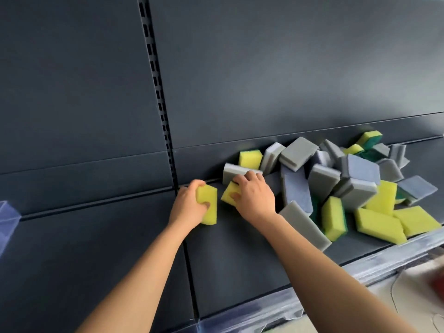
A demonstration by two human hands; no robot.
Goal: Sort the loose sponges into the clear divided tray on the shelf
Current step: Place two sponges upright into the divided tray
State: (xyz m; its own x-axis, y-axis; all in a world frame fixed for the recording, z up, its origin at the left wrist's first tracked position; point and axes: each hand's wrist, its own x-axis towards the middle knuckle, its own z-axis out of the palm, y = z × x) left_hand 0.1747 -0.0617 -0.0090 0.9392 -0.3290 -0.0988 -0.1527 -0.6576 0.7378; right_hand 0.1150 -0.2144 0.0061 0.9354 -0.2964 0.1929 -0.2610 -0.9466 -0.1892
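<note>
My left hand (188, 205) grips a yellow sponge (208, 205) on the dark shelf (228, 255). Just to its right, my right hand (255, 195) curls over a second yellow sponge (229, 193), thumb on its front face, fingertips touching a grey sponge (234, 173) behind it. A loose pile of grey, blue-grey and yellow-green sponges (348, 186) spreads over the shelf's right side. A corner of the clear tray (8, 218) shows at the far left edge; its compartments are out of view.
The dark back panel (264, 80) rises behind the shelf, with a slotted upright (157, 92) at the seam. The shelf's front edge carries a clear price strip (264, 311). Bare shelf lies between my hands and the tray.
</note>
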